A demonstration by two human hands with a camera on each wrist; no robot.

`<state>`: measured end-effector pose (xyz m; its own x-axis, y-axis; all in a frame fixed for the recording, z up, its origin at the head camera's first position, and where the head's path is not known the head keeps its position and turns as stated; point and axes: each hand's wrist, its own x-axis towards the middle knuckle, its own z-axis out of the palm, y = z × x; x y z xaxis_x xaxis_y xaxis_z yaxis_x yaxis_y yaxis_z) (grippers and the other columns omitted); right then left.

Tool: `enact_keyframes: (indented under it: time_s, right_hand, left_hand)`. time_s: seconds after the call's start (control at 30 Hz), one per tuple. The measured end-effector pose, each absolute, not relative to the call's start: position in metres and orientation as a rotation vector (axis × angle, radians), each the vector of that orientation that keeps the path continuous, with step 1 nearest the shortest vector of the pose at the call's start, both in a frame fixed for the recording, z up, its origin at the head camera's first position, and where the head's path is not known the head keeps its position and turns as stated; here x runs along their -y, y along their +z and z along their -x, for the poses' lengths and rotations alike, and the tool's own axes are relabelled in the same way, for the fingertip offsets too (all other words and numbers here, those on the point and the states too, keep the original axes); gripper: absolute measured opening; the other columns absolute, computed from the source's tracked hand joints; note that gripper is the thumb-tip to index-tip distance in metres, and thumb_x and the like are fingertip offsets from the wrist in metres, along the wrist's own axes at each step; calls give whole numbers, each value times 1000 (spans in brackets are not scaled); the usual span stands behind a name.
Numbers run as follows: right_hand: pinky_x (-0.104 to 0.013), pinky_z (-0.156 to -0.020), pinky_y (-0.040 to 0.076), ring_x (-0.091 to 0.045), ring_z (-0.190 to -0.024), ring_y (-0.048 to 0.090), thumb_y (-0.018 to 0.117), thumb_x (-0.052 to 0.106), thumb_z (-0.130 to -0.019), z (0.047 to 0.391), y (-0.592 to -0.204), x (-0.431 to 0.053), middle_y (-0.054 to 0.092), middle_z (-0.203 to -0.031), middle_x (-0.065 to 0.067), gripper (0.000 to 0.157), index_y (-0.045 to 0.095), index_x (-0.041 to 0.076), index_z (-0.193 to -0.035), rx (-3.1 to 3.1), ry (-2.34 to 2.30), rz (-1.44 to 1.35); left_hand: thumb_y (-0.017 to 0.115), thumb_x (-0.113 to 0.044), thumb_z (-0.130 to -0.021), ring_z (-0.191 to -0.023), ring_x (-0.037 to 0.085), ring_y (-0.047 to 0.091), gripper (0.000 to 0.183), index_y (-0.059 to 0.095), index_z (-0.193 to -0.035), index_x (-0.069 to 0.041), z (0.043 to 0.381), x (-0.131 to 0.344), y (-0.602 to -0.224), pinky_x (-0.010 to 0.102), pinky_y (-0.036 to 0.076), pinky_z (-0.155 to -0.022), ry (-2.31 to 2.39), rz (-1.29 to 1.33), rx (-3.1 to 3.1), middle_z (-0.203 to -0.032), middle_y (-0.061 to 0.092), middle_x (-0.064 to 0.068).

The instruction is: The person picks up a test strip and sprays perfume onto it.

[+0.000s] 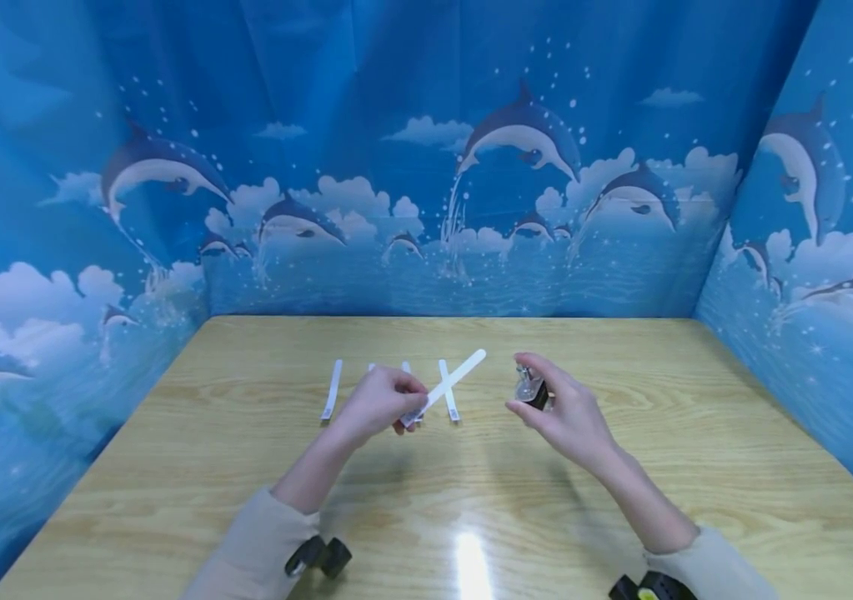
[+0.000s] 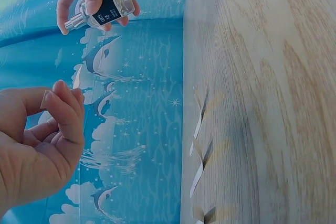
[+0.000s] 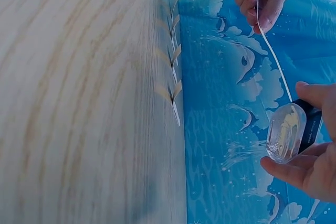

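My left hand point(image 1: 379, 403) pinches one end of a white perfume test strip point(image 1: 459, 374), its free end angled up and to the right over the table. To the right, my right hand point(image 1: 574, 418) holds a small clear glass perfume bottle point(image 2: 109, 8) with a black label. The index finger is by the silver spray nozzle point(image 2: 76, 21). In the right wrist view the glass base of the bottle point(image 3: 286, 132) faces the camera. A gap separates strip and bottle in the head view. Several more white test strips point(image 1: 333, 390) lie in a row beyond my left hand, some partly hidden by it.
The wood-grain table point(image 1: 261, 343) carries the row of strips near its far middle. A blue curtain point(image 1: 411, 92) printed with dolphins closes off the back and sides. Dark wrist straps point(image 1: 317, 557) sit on both sleeves.
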<state>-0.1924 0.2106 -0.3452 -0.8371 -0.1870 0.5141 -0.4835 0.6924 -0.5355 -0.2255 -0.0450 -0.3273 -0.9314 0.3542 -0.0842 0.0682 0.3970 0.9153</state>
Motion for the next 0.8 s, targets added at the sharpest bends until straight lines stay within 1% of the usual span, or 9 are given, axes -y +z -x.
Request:
enact_keyframes:
  time_s: [0.17,0.37,0.57,0.7,0.8]
  right_hand:
    - [-21,-44,43,-16,-65,50,76,10,-76,193,-346,-210,60,-111,-16,60,49,9,-130,2504,973,-507]
    - [-22,-44,43,-14,-62,49,76,11,-75,193,-346,-209,61,-104,-14,59,50,9,-128,2517,964,-529]
    - [-22,-43,41,-15,-57,47,77,13,-74,192,-345,-209,62,-103,-13,60,50,8,-128,2532,952,-538]
    - [-22,-44,41,-13,-57,46,78,14,-74,191,-344,-208,62,-102,-12,60,50,7,-128,2527,935,-535]
    - [-22,-46,42,-12,-61,48,78,14,-74,191,-344,-208,62,-102,-12,60,50,7,-127,2520,916,-544]
  left_hand:
    - [59,-2,-86,-56,16,57,12,66,-93,4,225,46,-328,24,50,-48,1548,-364,-2390,-71,62,14]
    - [59,-2,-87,-56,17,57,12,66,-94,4,225,46,-328,25,51,-49,1542,-374,-2381,-72,62,15]
    - [59,-3,-87,-56,17,57,12,66,-94,4,226,44,-329,25,51,-49,1525,-389,-2375,-70,61,12]
    - [59,-2,-86,-56,17,57,11,65,-93,4,226,43,-329,25,51,-49,1531,-405,-2372,-71,61,15]
    - [60,-3,-86,-56,17,57,11,65,-93,4,225,43,-329,25,51,-50,1527,-406,-2375,-73,62,16]
